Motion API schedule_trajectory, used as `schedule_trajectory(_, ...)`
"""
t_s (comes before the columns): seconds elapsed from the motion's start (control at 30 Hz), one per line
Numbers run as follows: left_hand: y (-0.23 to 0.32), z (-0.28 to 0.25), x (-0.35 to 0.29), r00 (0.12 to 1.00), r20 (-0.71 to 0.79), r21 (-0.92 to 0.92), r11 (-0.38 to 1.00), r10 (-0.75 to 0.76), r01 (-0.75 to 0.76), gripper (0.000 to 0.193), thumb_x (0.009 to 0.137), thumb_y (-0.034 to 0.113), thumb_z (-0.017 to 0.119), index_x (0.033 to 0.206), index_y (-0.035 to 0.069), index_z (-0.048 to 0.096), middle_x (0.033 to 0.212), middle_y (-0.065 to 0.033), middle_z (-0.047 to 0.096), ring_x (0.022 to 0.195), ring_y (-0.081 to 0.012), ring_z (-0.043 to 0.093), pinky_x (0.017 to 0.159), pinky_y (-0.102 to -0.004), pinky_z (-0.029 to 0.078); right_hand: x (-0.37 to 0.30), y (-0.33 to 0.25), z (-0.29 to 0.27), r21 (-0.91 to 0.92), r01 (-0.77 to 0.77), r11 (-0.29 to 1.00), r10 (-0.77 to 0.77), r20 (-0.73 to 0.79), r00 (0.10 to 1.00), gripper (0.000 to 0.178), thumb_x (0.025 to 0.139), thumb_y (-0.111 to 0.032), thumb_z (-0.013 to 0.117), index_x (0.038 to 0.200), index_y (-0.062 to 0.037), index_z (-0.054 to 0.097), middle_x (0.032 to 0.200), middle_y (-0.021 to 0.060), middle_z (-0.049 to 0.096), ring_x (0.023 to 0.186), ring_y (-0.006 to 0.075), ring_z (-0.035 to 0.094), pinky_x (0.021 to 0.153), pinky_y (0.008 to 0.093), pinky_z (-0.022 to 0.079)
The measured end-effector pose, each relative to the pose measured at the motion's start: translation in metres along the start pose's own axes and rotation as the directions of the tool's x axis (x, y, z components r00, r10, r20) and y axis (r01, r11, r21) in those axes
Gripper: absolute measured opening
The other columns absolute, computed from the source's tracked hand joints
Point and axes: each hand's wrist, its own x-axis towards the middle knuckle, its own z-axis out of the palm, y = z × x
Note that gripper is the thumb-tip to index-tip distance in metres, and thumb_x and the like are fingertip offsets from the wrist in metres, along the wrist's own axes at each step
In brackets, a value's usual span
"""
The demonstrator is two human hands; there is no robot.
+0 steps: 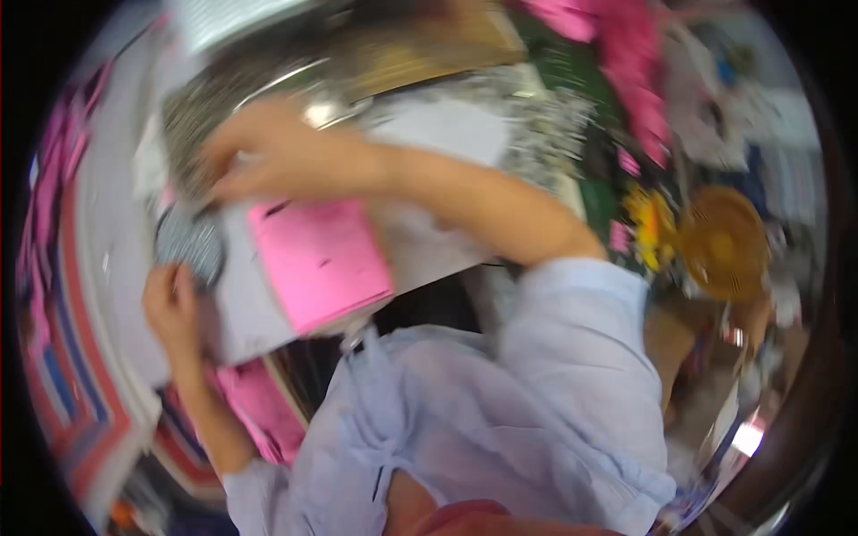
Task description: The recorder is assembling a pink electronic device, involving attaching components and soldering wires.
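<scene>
Fingers (184, 279) of the left hand (170, 311) meet the near end of a round, grey-blue piece (189, 243) that lies flat on the white table (243, 308), toward its left end; whether they pinch the piece or merely rest on it, I cannot tell. This piece sits just beyond the left hand, on the side away from the person, and nearer to the person than the right hand (268, 152), which is a little to its right. The right arm reaches in from the right, across the table, so that this hand hovers or rests by a blurred grey-brown heap (192, 116) toward the far left corner. Its thumb and fingers curl toward each other, with a small pale spot between them, but motion blur hides whether they close on anything. A bright pink stack (326, 263) lies to the right of the grey-blue piece, apart from it, on the near side of the right forearm and reaching the table's near edge. Grey scraps (547, 134) spread near the table's right edge, and a brown board (433, 49) lies along the far side, close to a shiny, curved object (320, 113) just past the right wrist.
</scene>
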Motion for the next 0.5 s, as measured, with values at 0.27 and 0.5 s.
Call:
schedule_trajectory(0.27,0.130,0.028,-0.008,0.848,0.121,-0.180,0.851,0.517,-0.493,0.010,0.083,0.009,0.072,0.085,0.006,0.063,0.084,-0.0089,0.061,0.079,-0.0289,0.059,0.074,-0.0394,0.041,-0.118,0.054,-0.027,0.567,-0.486,0.665,0.584,0.010,0.811,0.010,0.089,-0.013,0.074,0.089,-0.0027,0.074,0.072,-0.0046,0.064,0.068,0.0043,0.052,0.065,0.0226,0.043)
schedule_trajectory(0.5,0.156,0.060,-0.001,0.722,0.177,-0.231,0.741,0.669,-0.631,0.016,0.081,0.011,0.074,0.092,0.008,0.064,0.093,-0.0057,0.061,0.084,-0.0259,0.059,0.076,-0.0406,0.041,-0.119,0.066,-0.025,0.490,-0.510,0.707,0.561,0.052,0.826,0.013,0.086,-0.014,0.076,0.092,-0.0026,0.073,0.075,-0.0038,0.063,0.070,0.0045,0.051,0.064,0.0231,0.042)
